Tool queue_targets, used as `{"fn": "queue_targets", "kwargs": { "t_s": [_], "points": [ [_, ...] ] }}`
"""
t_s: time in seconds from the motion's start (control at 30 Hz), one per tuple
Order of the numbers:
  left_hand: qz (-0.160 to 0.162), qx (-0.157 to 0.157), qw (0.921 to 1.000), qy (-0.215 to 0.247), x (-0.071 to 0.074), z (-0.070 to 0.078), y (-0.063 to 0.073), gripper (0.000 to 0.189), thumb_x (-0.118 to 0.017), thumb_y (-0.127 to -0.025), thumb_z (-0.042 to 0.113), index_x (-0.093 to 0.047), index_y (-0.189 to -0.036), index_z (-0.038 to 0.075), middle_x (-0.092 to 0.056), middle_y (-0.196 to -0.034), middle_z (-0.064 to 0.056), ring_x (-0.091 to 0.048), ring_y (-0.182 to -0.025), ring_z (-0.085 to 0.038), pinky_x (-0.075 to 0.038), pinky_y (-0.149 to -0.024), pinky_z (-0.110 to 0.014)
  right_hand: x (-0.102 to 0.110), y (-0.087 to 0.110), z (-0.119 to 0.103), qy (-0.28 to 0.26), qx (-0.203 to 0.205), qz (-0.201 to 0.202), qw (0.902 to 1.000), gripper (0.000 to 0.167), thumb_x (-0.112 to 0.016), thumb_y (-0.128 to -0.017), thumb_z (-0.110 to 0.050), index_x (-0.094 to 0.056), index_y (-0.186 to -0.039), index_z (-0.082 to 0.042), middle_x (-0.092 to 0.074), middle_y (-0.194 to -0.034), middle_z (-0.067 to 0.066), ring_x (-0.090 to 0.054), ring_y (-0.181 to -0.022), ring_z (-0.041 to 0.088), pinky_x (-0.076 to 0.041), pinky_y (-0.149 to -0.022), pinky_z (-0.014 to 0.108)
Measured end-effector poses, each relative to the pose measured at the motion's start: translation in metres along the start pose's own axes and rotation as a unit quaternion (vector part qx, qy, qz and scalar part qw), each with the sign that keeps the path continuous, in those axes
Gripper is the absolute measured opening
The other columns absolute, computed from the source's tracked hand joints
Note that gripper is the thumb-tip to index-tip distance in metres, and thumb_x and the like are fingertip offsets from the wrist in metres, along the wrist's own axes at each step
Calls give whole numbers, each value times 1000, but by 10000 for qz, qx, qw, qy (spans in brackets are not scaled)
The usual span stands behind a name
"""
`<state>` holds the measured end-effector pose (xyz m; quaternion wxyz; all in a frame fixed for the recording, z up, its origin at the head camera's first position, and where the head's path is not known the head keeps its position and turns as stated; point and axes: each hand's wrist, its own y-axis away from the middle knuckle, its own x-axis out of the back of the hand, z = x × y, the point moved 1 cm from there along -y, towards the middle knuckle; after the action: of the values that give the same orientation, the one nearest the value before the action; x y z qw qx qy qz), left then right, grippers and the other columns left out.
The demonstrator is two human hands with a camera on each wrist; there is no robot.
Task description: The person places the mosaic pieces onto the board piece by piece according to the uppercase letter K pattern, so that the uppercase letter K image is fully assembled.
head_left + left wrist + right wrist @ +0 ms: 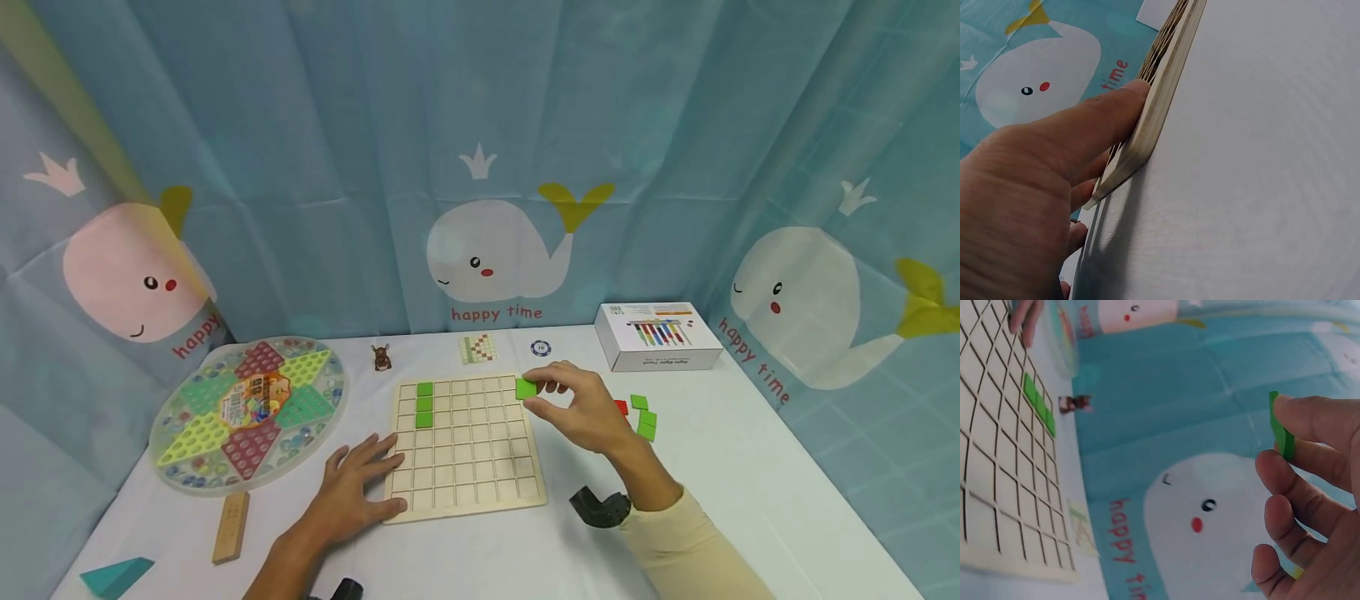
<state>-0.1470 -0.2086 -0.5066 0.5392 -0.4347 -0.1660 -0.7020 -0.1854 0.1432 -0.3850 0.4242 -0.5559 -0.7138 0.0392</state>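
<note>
A wooden grid board (465, 510) lies flat on the table, with a column of green square tiles (424, 404) in its upper left cells. My left hand (352, 482) rests at the board's left edge, fingers spread; in the left wrist view the thumb (1107, 112) touches the rim near a corner. Between the thumb and a finger, my right hand (573, 408) pinches a green square tile (526, 388), raised above the board's upper right corner. The right wrist view shows this tile (1282, 428) nearly edge-on, its other fingers loosely bent.
Right of the board lie loose green tiles (647, 425) and a partly hidden red tile (622, 407). Behind it are a pattern card (478, 348), a round chip (541, 347), a small brown figurine (381, 357) and a white box (660, 337). A round marble game board (247, 417) sits left.
</note>
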Motion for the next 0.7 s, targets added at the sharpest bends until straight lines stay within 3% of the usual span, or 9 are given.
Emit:
{"fn": "queue_targets", "kwargs": {
  "t_s": [0.17, 0.3, 0.7],
  "points": [
    [-32, 51, 10000, -33, 0, 0, 0, 66, -78, -72, 49, -67, -123, 9, -48, -143, -6, -32, -136, -37, -10, -104, -62, -24, -10, 5, -300, -144, -147, 9993, 27, -76, -84, -12, -71, -110, -9, -65, -95, -7, -57, -84, 24, -47, -72, 40],
    [-24, 48, 10000, -50, 0, -1, 0, 66, -78, -72, 49, -67, -123, 9, -48, -143, -5, -32, -136, -36, -10, -104, -62, -43, -17, 9, -368, -338, -259, 9984, 26, -75, -85, -13, -71, -110, -10, -64, -92, -8, -57, -84, 20, -48, -71, 42],
    [-59, 52, 9999, -121, -1, -1, 0, 66, -77, -73, 50, -67, -124, 10, -48, -144, -4, -32, -136, -36, -10, -104, -62, -94, -28, 21, -377, -644, -646, 9951, 25, -73, -86, -15, -70, -110, -12, -63, -95, -8, -55, -85, 13, -48, -72, 30]
  ]
}}
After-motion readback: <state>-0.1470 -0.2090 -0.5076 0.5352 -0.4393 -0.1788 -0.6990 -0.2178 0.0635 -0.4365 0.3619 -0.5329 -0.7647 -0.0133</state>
